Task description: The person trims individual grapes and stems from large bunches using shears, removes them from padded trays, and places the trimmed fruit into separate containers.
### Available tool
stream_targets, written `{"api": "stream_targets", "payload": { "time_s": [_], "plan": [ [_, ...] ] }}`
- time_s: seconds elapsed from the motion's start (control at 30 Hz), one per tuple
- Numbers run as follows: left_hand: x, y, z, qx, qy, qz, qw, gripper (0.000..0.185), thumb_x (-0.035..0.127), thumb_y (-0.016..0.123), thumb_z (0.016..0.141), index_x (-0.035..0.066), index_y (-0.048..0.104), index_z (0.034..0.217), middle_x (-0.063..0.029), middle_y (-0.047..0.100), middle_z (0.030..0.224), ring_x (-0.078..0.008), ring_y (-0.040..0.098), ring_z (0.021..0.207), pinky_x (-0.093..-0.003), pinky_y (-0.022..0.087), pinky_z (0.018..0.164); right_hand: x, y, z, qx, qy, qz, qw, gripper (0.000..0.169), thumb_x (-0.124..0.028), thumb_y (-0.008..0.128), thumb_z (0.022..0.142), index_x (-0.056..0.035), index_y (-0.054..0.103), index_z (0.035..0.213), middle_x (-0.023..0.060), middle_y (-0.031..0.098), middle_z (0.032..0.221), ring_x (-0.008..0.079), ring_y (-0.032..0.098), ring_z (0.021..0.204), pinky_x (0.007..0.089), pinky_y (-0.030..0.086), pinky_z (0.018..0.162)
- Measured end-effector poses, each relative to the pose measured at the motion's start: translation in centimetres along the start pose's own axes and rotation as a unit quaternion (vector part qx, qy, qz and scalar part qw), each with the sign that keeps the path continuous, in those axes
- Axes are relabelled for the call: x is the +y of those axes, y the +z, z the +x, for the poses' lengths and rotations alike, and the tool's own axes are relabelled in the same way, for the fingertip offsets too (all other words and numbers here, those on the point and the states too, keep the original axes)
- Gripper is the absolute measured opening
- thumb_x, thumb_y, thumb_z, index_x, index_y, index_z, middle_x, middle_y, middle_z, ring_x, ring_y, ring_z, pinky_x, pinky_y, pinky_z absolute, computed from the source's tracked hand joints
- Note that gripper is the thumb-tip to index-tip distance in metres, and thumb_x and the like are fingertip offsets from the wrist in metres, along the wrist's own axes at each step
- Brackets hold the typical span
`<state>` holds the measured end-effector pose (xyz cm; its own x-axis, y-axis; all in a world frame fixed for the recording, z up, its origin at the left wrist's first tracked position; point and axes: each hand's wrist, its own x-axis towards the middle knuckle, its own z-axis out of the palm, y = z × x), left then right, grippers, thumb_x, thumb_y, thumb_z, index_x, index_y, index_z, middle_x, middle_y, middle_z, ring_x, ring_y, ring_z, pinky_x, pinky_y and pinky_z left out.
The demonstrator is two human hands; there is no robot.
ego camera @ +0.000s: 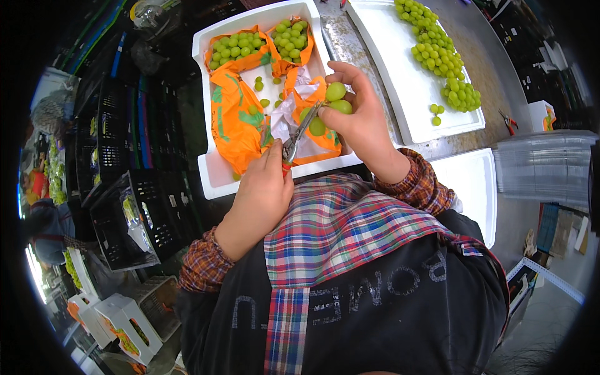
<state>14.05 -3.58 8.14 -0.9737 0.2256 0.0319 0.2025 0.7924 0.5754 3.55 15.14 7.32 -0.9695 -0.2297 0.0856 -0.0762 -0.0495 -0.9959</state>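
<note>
My left hand [260,197] grips snips with red handles [291,147], their metal blades pointing up and right. At the blade tips a small sprig of green grapes [335,91] is held by its stem between the thumb and fingers of my right hand [363,117]. Both hands are over the near side of a white foam box [213,176]. Inside it, two orange bags filled with grapes [236,49] stand at the back. A flattened orange bag [234,117] lies at left, and an opened orange bag with white lining [295,110] is under my hands. Loose grapes [258,84] lie between them.
A white foam lid [389,70] at right bears a row of grape bunches [438,56]. Red-handled snips [508,123] and stacked clear plastic containers [546,159] are farther right. Black crates [136,220] stand at left, with a person [49,229] beyond.
</note>
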Motion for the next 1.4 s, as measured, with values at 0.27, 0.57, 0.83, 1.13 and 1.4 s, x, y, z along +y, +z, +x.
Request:
{"api": "stream_targets", "payload": {
  "time_s": [0.27,0.57,0.83,1.13,1.4],
  "plan": [
    [0.6,0.3,0.0,0.010,0.000,0.049,0.999,0.043,0.009,0.059,0.091,-0.014,0.050,0.126,-0.0276,0.063,0.102,-0.0403,0.063,0.092,-0.0459,0.052,0.082,0.0,0.2,0.3,0.036,0.023,0.023,0.999,0.069,0.001,0.066,0.070,-0.0072,0.047,0.136,0.0057,0.049,0.114,0.0144,0.056,0.093,0.0285,0.051,0.082],
    [0.5,0.1,0.1,0.000,-0.018,-0.001,1.000,0.038,0.011,0.060,0.094,-0.010,0.053,0.124,-0.0248,0.067,0.099,-0.0388,0.066,0.088,-0.0425,0.054,0.079,0.0,0.0,0.5,0.029,0.064,0.056,0.996,0.070,0.001,0.067,0.072,-0.0085,0.047,0.138,0.0072,0.048,0.117,0.0164,0.057,0.098,0.0306,0.052,0.083],
    [-1.3,-5.3,-0.4,-0.102,-0.187,-0.352,0.912,0.029,0.013,0.051,0.100,-0.007,0.056,0.120,-0.0105,0.068,0.102,-0.0133,0.066,0.083,-0.0285,0.055,0.075,-0.1,-1.8,1.2,-0.098,0.053,0.178,0.978,0.066,0.003,0.066,0.080,-0.0057,0.043,0.141,0.0082,0.051,0.128,0.0179,0.058,0.107,0.0307,0.049,0.094],
    [-0.7,-9.9,-1.9,-0.243,-0.145,-0.526,0.802,0.030,0.011,0.048,0.099,-0.007,0.057,0.122,-0.0127,0.069,0.107,-0.0175,0.067,0.089,-0.0310,0.055,0.081,-0.5,-2.5,2.0,-0.108,0.023,0.103,0.989,0.060,0.002,0.067,0.080,-0.0037,0.048,0.137,0.0076,0.051,0.130,0.0169,0.057,0.109,0.0311,0.050,0.094],
    [-0.9,-9.1,-0.8,-0.291,-0.160,-0.497,0.802,0.040,0.020,0.051,0.098,-0.008,0.054,0.127,-0.0217,0.067,0.112,-0.0250,0.070,0.088,-0.0351,0.056,0.079,-2.1,-2.4,1.6,-0.130,-0.012,0.113,0.985,0.054,0.001,0.068,0.080,-0.0018,0.052,0.132,0.0077,0.053,0.127,0.0162,0.058,0.107,0.0315,0.050,0.093]
  ]
}}
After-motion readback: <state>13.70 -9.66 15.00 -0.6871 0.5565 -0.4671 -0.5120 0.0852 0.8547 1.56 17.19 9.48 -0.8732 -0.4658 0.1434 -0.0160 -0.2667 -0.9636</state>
